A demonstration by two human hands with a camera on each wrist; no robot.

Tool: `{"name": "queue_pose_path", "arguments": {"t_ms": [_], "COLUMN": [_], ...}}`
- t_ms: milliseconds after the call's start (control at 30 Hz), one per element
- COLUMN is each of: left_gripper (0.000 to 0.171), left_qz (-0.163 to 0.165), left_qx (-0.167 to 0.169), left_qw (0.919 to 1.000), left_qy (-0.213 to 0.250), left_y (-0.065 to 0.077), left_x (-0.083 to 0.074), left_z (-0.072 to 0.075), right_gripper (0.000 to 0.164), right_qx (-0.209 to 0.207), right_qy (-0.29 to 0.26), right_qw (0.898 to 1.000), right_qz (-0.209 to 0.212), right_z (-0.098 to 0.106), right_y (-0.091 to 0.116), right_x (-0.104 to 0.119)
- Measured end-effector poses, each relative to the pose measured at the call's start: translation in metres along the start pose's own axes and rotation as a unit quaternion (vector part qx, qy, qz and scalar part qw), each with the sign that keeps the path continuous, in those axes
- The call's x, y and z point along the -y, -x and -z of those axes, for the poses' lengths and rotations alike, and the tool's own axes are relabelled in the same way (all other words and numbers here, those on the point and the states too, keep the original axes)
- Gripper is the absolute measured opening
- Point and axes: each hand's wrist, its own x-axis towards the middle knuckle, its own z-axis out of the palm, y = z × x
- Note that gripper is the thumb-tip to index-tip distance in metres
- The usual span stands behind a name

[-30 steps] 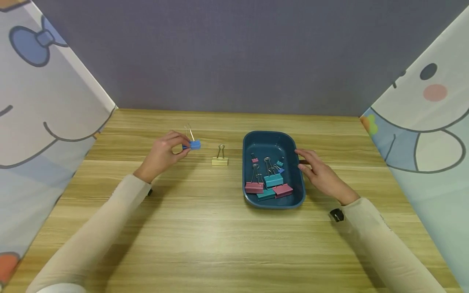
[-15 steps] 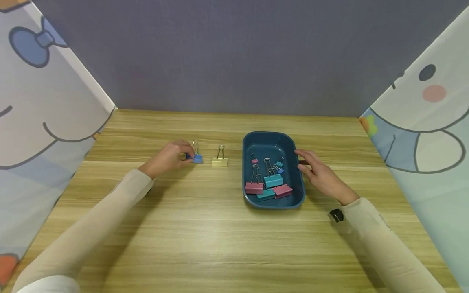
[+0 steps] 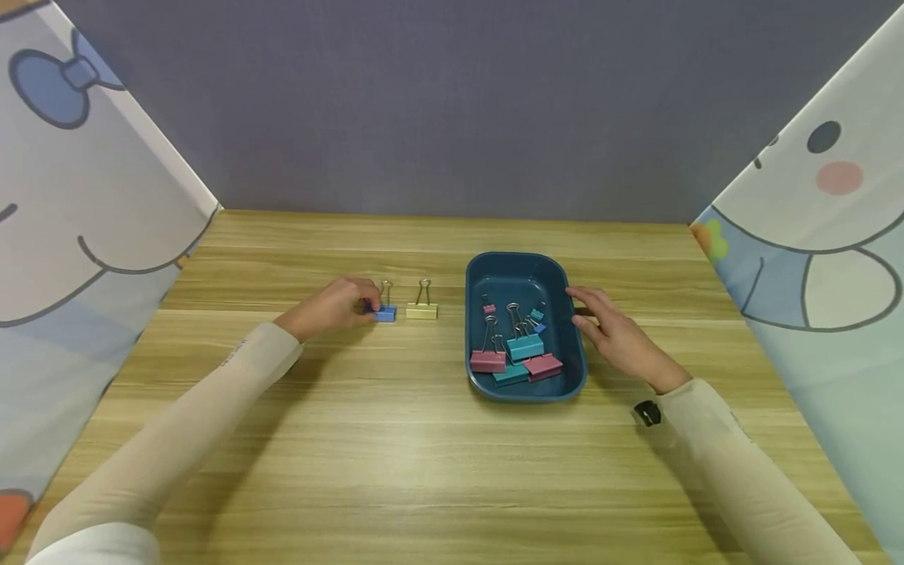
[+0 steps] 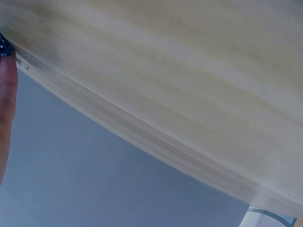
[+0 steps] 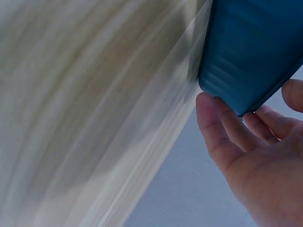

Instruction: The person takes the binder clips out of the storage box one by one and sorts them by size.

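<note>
My left hand (image 3: pixel 342 304) pinches a blue binder clip (image 3: pixel 385 314) by its left end, low at the table, with its wire handles pointing away from me. In the left wrist view one finger touches a dark blue corner of that blue clip (image 4: pixel 5 47). Just right of it a gold binder clip (image 3: pixel 421 311) sits on the table, handles also pointing away. My right hand (image 3: pixel 621 336) rests with extended fingers against the right side of a dark blue tray (image 3: pixel 575 369). In the right wrist view, the fingertips (image 5: pixel 206 101) lie along the wall of the tray (image 5: pixel 251 52).
Inside the tray lie several binder clips: a pink clip (image 3: pixel 489 362), a teal clip (image 3: pixel 526 347) and smaller ones. A grey panel (image 3: pixel 452 110) closes off the back of the wooden table (image 3: pixel 395 455); printed panels stand at both sides.
My left hand has brought the blue clip down and to the right, from above the table to beside the gold clip. The right hand and the tray stay where they were.
</note>
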Motion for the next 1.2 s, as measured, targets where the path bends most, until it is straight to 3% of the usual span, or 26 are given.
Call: {"name": "queue_pose_path", "arguments": {"t_ms": [367,600,767,1200], "left_gripper": [0.016,0.015,0.014,0.013], "left_qz": [0.029,-0.029,-0.059,-0.074], "left_qx": [-0.007,-0.056,-0.073,-0.101], "left_qw": [0.9995,0.9980,0.9955,0.9921], "left_qy": [0.013,0.005,0.014,0.002], "left_y": [-0.001,-0.010,-0.013,-0.014], "left_x": [-0.009,-0.030,-0.048,-0.075], "left_z": [0.009,0.021,0.023,0.022], "right_gripper": [0.046,0.046,0.046,0.045], "right_qx": [0.004,0.002,0.000,-0.006], "right_qy": [-0.008,-0.012,-0.010,0.014], "right_qw": [1.000,1.000,1.000,1.000], "right_qz": [-0.002,-0.006,0.002,0.004], "right_z": [-0.001,-0.001,-0.003,-0.003], "right_y": [-0.001,-0.001,-0.001,0.000], "right_x": [0.002,0.001,0.001,0.003]}}
